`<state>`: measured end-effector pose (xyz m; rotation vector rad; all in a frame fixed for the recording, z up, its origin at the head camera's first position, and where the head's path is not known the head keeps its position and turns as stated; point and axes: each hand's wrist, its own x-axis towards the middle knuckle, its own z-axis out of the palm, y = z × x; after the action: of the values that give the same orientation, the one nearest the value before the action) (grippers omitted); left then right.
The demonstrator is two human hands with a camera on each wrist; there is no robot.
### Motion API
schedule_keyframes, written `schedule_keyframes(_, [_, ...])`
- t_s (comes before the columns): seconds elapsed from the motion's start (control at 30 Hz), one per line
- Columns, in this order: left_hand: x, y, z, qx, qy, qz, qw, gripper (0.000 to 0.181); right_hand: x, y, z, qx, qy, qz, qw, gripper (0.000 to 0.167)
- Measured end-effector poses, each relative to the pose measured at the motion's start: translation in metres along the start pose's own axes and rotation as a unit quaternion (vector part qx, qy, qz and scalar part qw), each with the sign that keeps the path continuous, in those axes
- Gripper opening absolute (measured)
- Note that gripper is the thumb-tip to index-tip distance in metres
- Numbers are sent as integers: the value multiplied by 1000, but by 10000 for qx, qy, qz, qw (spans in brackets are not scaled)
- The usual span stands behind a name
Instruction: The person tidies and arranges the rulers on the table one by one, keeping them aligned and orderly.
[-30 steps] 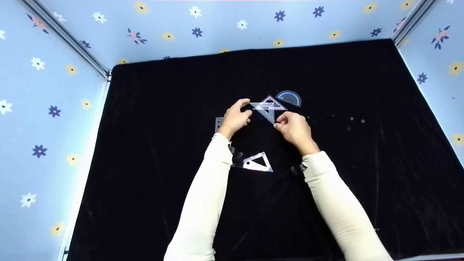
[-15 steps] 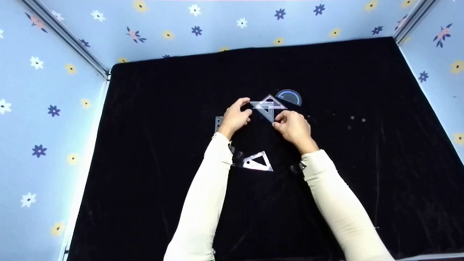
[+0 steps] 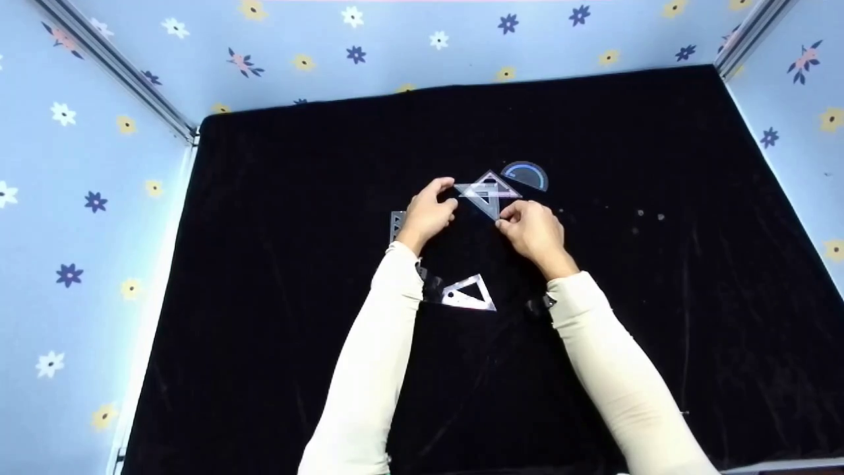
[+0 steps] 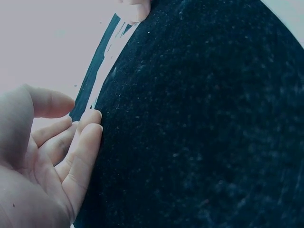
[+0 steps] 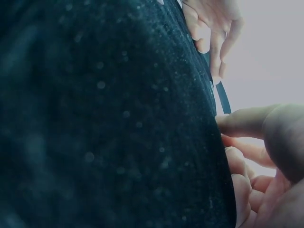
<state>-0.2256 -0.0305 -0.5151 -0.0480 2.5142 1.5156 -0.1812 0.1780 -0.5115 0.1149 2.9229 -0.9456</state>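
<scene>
A clear triangular set square [image 3: 493, 210] lies partly over a second set square with a pinkish tint [image 3: 510, 192]. My right hand [image 3: 534, 232] pinches the clear one's lower corner between thumb and fingertips. At its left corner is my left hand [image 3: 427, 216], index fingertip touching or very near it, thumb held apart. The left wrist view shows the pieces edge-on as a bright strip [image 4: 102, 73] between both hands; my left fingers [image 4: 88, 147] are extended. In the right wrist view, my right thumb [image 5: 244, 121] and fingers meet at the strip's near end.
A blue-marked protractor [image 3: 535, 183] lies just behind the set squares. Left of my left wrist a ruler with triangular cutouts [image 3: 395, 223] is partly hidden. Closer to me lies another set square [image 3: 465, 302] on the black cloth [image 3: 297, 198]. Flowered walls [image 3: 422, 59] enclose the back and sides.
Both hands stay almost where they were. The clear set square's lower corner and my right fingertips have shifted very slightly away from me.
</scene>
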Motion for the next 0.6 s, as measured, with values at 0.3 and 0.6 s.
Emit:
schedule_keyframes(0.3, [0,2,-2,-910,-259,-102,9955,44,0,-2,0,-102,95,187,9997,12])
schedule_keyframes(0.6, [0,4,-6,-1480,-234,-253,9884,41,-1,-2,3,-29,212,274,9994,13])
